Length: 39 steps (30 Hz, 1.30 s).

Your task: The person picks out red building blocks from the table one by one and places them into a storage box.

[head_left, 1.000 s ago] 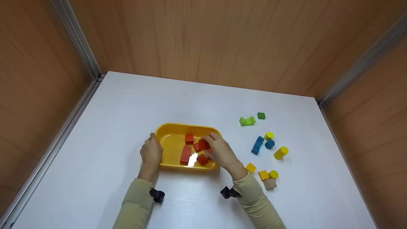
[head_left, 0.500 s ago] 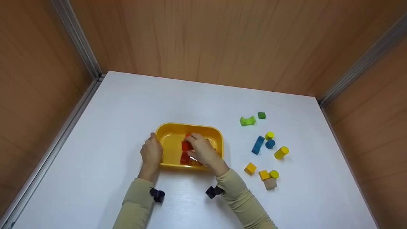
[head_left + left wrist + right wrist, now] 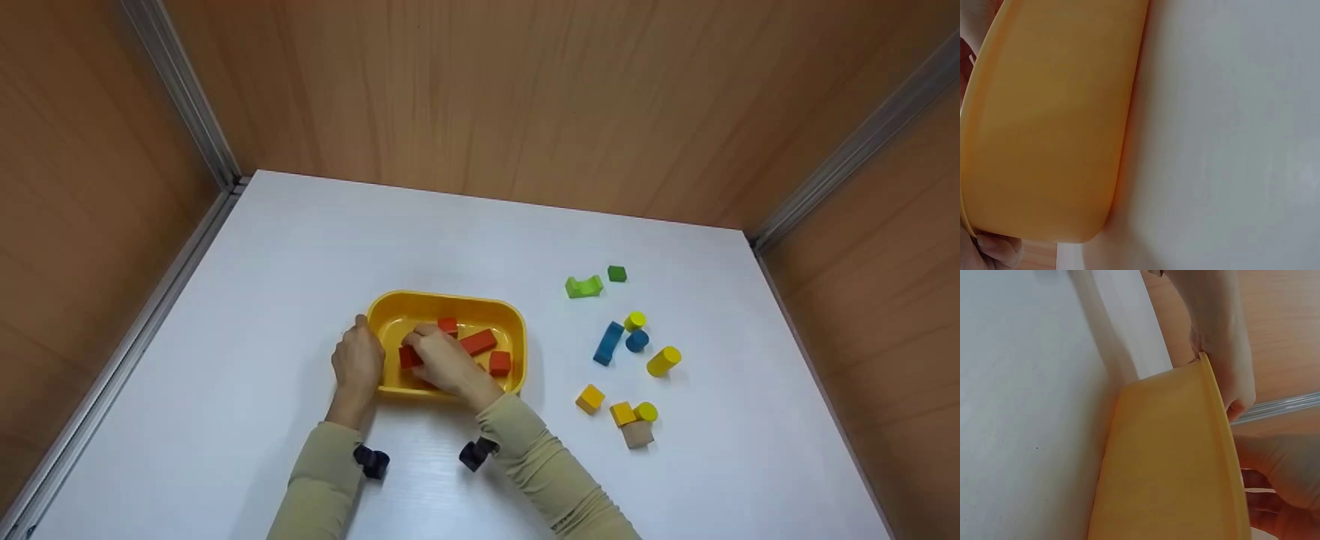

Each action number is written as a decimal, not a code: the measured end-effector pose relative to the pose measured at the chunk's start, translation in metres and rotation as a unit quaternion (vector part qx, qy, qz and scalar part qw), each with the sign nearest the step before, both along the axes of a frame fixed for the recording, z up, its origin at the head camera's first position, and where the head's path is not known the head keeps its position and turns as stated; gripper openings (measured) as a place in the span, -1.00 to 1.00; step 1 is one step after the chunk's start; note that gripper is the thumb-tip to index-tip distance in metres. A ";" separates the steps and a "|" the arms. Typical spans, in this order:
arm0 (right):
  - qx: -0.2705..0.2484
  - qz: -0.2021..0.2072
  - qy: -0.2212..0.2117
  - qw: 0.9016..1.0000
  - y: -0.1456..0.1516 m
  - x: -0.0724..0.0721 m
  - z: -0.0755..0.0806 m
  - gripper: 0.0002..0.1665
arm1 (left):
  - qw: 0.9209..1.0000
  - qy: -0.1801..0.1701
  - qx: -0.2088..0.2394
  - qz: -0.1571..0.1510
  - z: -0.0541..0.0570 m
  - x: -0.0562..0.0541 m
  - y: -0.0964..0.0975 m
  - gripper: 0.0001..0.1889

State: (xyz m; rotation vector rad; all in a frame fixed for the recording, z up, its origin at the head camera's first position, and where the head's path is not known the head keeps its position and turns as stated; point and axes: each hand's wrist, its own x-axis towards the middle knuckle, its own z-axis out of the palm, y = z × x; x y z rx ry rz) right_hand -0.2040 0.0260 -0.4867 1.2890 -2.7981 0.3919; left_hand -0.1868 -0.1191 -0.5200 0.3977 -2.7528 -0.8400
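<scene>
A yellow plastic tray (image 3: 501,306) stands on the white table, with red blocks inside. My left hand (image 3: 358,356) grips its left rim, the fingertips (image 3: 1000,250) curled around the edge in the left wrist view. Inside the tray, toward its left side, my right hand (image 3: 448,365) pinches a red block (image 3: 409,358). Beside that hand lie a long red block (image 3: 478,342), a red cube (image 3: 499,364) and another red block (image 3: 448,325) near the back wall. The tray's side wall (image 3: 1168,450) hides the right fingertips in the right wrist view.
Right of the tray lie a light green arched block (image 3: 583,286), a green cube (image 3: 616,274), a blue block (image 3: 608,343), a blue cylinder (image 3: 637,341) and several yellow pieces. A plain wooden cube (image 3: 637,434) sits nearer the front. Wood panels (image 3: 480,97) enclose the table.
My right hand has moved left across the tray with the red block, uncovering blocks on the tray's right side. My left hand has stayed on the rim.
</scene>
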 end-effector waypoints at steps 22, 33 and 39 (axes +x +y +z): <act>0.054 0.018 -0.001 0.998 -0.023 -0.009 -0.015 -0.95 | 1.000 -0.007 -0.002 0.004 0.001 0.000 0.000 -0.82; 0.065 0.012 0.000 0.998 -0.027 -0.011 -0.019 -0.92 | 0.999 0.035 -0.014 0.007 -0.002 0.001 0.001 -0.90; 0.068 0.003 0.000 0.998 -0.028 -0.011 -0.018 -0.92 | 0.999 0.031 -0.013 0.011 -0.002 0.000 0.000 -0.90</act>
